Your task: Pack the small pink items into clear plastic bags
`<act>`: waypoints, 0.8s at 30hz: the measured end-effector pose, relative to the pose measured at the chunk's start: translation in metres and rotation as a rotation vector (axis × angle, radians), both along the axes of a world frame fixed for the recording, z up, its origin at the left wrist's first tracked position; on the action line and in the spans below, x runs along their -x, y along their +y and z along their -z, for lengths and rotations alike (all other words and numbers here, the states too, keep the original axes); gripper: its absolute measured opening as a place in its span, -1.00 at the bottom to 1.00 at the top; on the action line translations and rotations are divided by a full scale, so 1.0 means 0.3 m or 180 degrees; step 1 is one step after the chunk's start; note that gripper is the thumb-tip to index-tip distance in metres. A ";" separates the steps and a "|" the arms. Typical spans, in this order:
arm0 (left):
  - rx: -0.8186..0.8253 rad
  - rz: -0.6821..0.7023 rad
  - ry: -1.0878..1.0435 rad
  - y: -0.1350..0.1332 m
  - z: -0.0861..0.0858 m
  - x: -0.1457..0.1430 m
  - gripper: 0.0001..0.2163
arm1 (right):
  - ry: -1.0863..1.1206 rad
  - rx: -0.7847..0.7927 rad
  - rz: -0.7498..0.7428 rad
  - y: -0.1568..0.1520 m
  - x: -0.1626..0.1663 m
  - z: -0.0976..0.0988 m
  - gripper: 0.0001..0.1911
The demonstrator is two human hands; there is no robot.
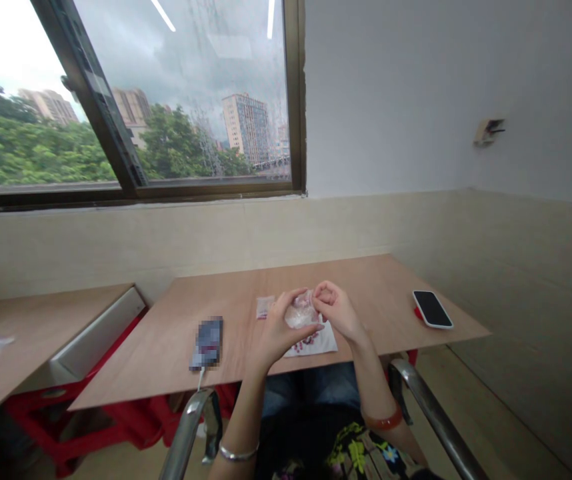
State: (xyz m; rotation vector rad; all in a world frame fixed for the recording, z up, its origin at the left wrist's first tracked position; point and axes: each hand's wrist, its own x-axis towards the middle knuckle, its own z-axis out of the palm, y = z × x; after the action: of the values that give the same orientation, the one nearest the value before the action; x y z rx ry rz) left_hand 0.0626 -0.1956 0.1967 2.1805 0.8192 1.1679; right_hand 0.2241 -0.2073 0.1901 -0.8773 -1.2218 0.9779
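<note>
My left hand point(281, 327) is curved round a clear, rounded plastic object point(300, 315), thumb below and fingers above. Whether it is a bag or a small container I cannot tell. At its upper right edge, my right hand point(337, 309) has its fingertips pinched together; what they grip is too small to make out. Both hands are raised over a white sheet point(327, 340) near the front edge of the table. Small dark red pieces point(307, 344) lie scattered on that sheet, partly hidden by my left hand. Beyond my left hand lies a small clear packet point(265, 307).
A phone-like object point(209, 341), blurred out, lies at left on the wooden table point(236, 287) with a white cable. At right, a phone point(433, 309) rests on something red. Metal chair arms point(431, 413) flank me. Another table point(41, 313) stands left; a window is ahead.
</note>
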 end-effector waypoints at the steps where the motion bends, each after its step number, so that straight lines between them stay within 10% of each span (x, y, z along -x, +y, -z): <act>1: 0.0000 -0.0007 -0.0022 -0.002 -0.003 0.002 -0.44 | 0.0014 0.0022 -0.0090 -0.003 -0.002 0.000 -0.72; 8: -0.0082 -0.0142 0.0015 -0.013 -0.035 0.010 -0.49 | 0.0255 0.0079 -0.0528 -0.019 -0.004 -0.012 -0.66; 24: -0.0060 -0.0261 0.0119 -0.012 -0.040 -0.002 -0.41 | 0.0214 -0.0113 0.0288 0.005 0.017 -0.006 -0.69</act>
State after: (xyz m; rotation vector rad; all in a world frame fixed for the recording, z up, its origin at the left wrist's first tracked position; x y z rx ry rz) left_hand 0.0632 -0.1991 0.2087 2.2087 0.9250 1.1819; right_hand 0.2191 -0.2059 0.1919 -0.8580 -1.1297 0.9035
